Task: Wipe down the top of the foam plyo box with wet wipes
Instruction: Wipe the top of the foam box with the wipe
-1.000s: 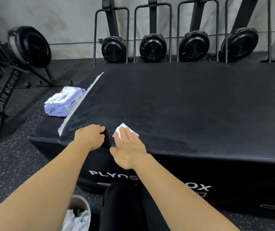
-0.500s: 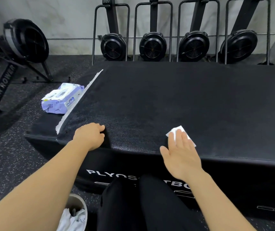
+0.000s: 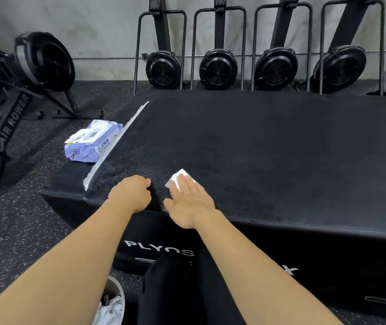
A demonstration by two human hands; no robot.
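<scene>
Containers first: the pack point(image 3: 91, 143) of wipes, lilac with a white lid flap facing up, lies on the box point(image 3: 269, 148) along its left edge, just outside the white strip point(image 3: 117, 144) that runs front to back there. Whether the flap is sealed cannot be told. On the floor point(image 3: 23, 219) below the box's front face, just left of your leg point(image 3: 175, 289), stands a pale round bin point(image 3: 117, 294); it holds crumpled white material, partly cut off by the bottom of the view. Your right hand point(image 3: 191, 202) lies flat on the box top near the front edge, left of centre, fingers straight and together, palm down, pressing the wipe point(image 3: 175, 180) against the surface. The wipe is a small white folded piece; its far corner and left side show beyond your fingertips, and the rest is under the hand. Your left hand point(image 3: 131, 193) rests on the top just beside the right, nearer the front left corner, fingers curled under into a loose fist, with nothing seen in its grasp; the two hands are close but apart. The surface around both hands has a grainy sheen compared with the duller area toward the far edge. Four rowers point(image 3: 217, 66) stand upright against the wall behind the box's far edge.
</scene>
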